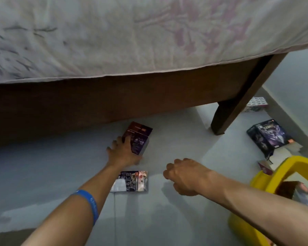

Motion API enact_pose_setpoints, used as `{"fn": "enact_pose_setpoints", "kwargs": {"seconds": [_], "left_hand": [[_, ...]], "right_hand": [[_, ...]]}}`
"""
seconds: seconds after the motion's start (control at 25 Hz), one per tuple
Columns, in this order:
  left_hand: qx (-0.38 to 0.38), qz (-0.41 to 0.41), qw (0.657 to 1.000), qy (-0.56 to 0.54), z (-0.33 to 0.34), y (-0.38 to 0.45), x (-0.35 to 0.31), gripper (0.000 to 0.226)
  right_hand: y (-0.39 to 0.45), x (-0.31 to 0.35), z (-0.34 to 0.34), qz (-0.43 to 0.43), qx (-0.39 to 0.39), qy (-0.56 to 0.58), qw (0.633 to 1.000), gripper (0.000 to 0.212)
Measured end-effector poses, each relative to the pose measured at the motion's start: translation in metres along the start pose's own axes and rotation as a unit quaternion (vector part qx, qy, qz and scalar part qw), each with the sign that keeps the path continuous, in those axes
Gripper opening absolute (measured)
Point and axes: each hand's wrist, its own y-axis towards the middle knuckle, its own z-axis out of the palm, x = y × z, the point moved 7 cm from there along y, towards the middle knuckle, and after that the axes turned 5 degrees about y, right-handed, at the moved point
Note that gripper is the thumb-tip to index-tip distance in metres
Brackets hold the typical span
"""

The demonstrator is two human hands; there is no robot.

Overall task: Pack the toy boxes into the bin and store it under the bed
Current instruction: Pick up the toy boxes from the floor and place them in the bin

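Note:
A dark red toy box (138, 137) stands on the floor just in front of the bed. My left hand (122, 152) grips it from the left and near side, thumb under its front corner. A flat, light-coloured toy box (132, 181) lies on the floor partly under my left forearm. My right hand (182, 175) hovers over the floor with fingers curled, holding nothing. The yellow bin (272, 178) sits at the right edge, behind my right forearm, with boxes inside. A dark purple toy box (269, 134) lies right of the bed leg.
The bed's brown wooden frame (114, 96) and leg (224, 118) rise behind the boxes, under a hanging patterned sheet (132, 36). A small white and purple box (256, 102) lies beyond the leg near the wall. A small reddish box (265, 167) rests beside the bin.

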Motion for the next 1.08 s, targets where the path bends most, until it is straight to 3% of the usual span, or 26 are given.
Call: {"fn": "enact_pose_setpoints", "kwargs": {"seconds": [0.12, 0.24, 0.32, 0.4, 0.52, 0.56, 0.6, 0.64, 0.68, 0.76, 0.84, 0.88, 0.96, 1.08], "left_hand": [[0.066, -0.059, 0.994, -0.062, 0.022, 0.02, -0.001, 0.13], [0.078, -0.009, 0.98, -0.185, 0.026, 0.006, -0.019, 0.122], [0.146, 0.093, 0.911, -0.373, 0.017, -0.025, -0.047, 0.106], [0.227, 0.175, 0.802, -0.525, -0.007, -0.063, -0.08, 0.086], [0.366, 0.244, 0.631, -0.639, -0.041, -0.115, -0.136, 0.072], [0.396, 0.243, 0.59, -0.66, -0.051, -0.128, -0.157, 0.069], [0.408, 0.231, 0.576, -0.67, -0.058, -0.137, -0.175, 0.067], [0.405, 0.22, 0.583, -0.669, -0.065, -0.146, -0.197, 0.061], [0.381, 0.216, 0.611, -0.66, -0.072, -0.154, -0.219, 0.052], [0.288, 0.233, 0.671, -0.642, -0.092, -0.168, -0.259, 0.045], [0.214, 0.276, 0.714, -0.607, -0.114, -0.187, -0.302, 0.061], [0.194, 0.302, 0.748, -0.558, -0.118, -0.199, -0.326, 0.068], [0.167, 0.349, 0.813, -0.434, -0.116, -0.22, -0.368, 0.054], [0.193, 0.379, 0.838, -0.342, -0.092, -0.255, -0.429, 0.014]], "right_hand": [[0.006, -0.013, 0.018, 0.039, 0.018, 0.067, 0.997, 0.039], [-0.001, -0.037, 0.023, 0.105, -0.009, 0.17, 0.98, 0.042], [-0.015, -0.063, 0.015, 0.159, -0.06, 0.259, 0.951, 0.053], [-0.037, -0.098, 0.002, 0.212, -0.157, 0.42, 0.868, 0.064], [-0.071, -0.129, -0.019, 0.155, -0.27, 0.675, 0.669, 0.05], [-0.081, -0.133, -0.024, 0.107, -0.281, 0.73, 0.614, 0.043], [-0.091, -0.136, -0.026, 0.069, -0.294, 0.77, 0.562, 0.038], [-0.107, -0.144, -0.027, 0.05, -0.319, 0.793, 0.516, 0.039], [-0.131, -0.155, -0.025, 0.05, -0.354, 0.796, 0.489, 0.045], [-0.189, -0.181, -0.01, 0.088, -0.45, 0.756, 0.467, 0.062], [-0.252, -0.202, 0.018, 0.122, -0.534, 0.71, 0.442, 0.071], [-0.278, -0.207, 0.035, 0.127, -0.559, 0.699, 0.427, 0.07], [-0.311, -0.211, 0.063, 0.129, -0.584, 0.693, 0.403, 0.058], [-0.35, -0.214, 0.106, 0.157, -0.58, 0.708, 0.37, 0.035]]}}
